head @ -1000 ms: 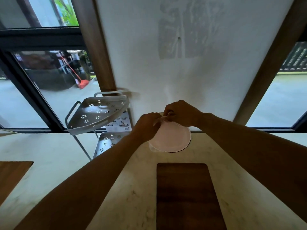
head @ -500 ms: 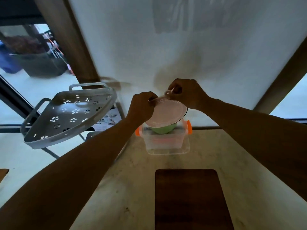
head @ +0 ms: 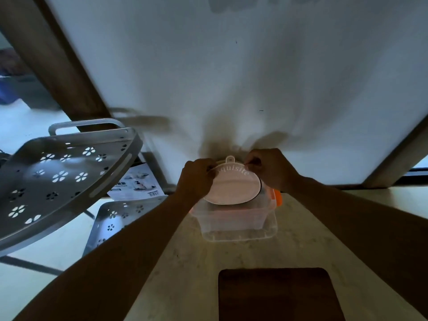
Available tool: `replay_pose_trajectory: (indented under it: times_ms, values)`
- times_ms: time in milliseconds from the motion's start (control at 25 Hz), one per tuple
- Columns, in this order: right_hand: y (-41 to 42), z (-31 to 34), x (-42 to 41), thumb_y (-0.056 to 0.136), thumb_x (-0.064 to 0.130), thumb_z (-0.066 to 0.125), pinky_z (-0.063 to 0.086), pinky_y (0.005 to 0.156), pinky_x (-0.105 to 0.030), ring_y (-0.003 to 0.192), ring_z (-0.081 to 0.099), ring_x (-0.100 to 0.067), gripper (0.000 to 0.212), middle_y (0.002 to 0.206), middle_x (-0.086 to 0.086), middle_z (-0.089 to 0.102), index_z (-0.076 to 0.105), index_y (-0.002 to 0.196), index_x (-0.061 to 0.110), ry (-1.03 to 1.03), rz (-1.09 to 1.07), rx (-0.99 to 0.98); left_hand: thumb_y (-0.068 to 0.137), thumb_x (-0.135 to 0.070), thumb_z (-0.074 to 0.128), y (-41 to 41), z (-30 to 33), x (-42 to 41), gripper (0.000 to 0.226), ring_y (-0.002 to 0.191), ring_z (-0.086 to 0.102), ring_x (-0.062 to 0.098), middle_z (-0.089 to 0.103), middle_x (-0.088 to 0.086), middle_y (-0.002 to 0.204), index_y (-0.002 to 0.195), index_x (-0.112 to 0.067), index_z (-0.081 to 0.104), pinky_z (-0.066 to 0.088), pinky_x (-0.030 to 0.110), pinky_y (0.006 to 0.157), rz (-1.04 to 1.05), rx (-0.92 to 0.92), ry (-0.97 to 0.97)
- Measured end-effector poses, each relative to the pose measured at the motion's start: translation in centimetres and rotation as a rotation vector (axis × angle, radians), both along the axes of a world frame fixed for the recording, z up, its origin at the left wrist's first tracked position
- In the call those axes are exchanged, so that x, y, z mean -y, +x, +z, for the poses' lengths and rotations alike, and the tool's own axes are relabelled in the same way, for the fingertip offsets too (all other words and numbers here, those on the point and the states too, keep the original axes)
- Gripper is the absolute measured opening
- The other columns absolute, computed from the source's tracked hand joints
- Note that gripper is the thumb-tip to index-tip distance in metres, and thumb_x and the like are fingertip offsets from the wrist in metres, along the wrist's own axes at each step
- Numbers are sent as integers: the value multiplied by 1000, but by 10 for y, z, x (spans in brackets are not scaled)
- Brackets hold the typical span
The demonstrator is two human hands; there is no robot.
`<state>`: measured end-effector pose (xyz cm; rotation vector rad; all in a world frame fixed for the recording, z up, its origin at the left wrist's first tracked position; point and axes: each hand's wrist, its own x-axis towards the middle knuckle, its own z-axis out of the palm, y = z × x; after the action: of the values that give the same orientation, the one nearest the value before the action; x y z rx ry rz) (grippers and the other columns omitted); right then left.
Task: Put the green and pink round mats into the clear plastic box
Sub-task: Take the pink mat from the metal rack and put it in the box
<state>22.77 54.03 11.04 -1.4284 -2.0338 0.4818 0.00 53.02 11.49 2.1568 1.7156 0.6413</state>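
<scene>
Pink mat (head: pixel 232 189) held flat over the open top of the clear plastic box (head: pixel 238 224), near the far edge of the pale stone surface (head: pixel 185 274) by the wall. Left hand (head: pixel 196 179) has its fingers closed on the mat's left rim; right hand (head: pixel 269 169) has its fingers pinched on the far right rim, close to the small hanging tab (head: pixel 230 159). Mat looks thin, light and flexible, probably silicone: judged soft enough to sag or fold if held at one point, so a two-sided hold on opposite rims suits it. Not fragile; slightly grippy rather than slippery, by appearance. Raised lettering on the upper face, partly covered by the hands. Mat disc appears about as wide as the box opening, so it may need bending or tilting to go in; judged a risk of it catching on the rim. Box has an orange latch (head: pixel 278 198) on its right side; no lid on it. Contents: mostly hidden beneath the pink mat; the green mat cannot be made out at this moment. Dark wooden board (head: pixel 278 295) lies nearer on the surface, well apart. Grey perforated corner rack (head: pixel 60 172) stands to the left.
</scene>
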Motion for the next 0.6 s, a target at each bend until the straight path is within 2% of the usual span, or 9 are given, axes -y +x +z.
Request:
replay_pose_trajectory:
  times_ms: [160,240,320,440,600]
  values:
    - [-5,-23,-15,83,14,71,54,71,-32,74,65,-11,4,81,3,72,74,85,15,28,-41,-30,93,-18,58,-2,-17,-17,19,80,69,32,76,12,94,103,-17,74,57,39,70,-2,4,32]
    - [-6,-25,-22,84,15,70,54,73,-36,77,65,-14,4,84,0,72,73,88,14,81,-41,-9,92,-17,58,1,-20,-26,21,88,67,34,75,13,97,106,-16,74,54,39,75,-15,-70,89]
    - [-6,-26,-23,85,15,70,53,74,-39,78,64,-17,5,86,-2,71,71,90,13,131,-41,27,92,-16,58,6,-24,-24,23,100,61,33,71,14,108,110,-15,71,52,40,82,-20,-138,150]
    - [-9,-32,-19,85,16,71,53,73,-36,79,64,-20,9,89,-3,69,70,93,13,181,-52,51,90,-15,64,10,-35,-16,26,110,55,31,60,15,121,116,-12,66,54,42,86,12,-104,217]
    - [-9,-37,-13,86,19,69,51,71,-35,81,63,-19,11,92,0,67,67,97,17,193,-76,63,89,-12,66,8,-43,-13,26,103,59,32,62,14,114,114,-9,66,56,45,80,45,-66,259]
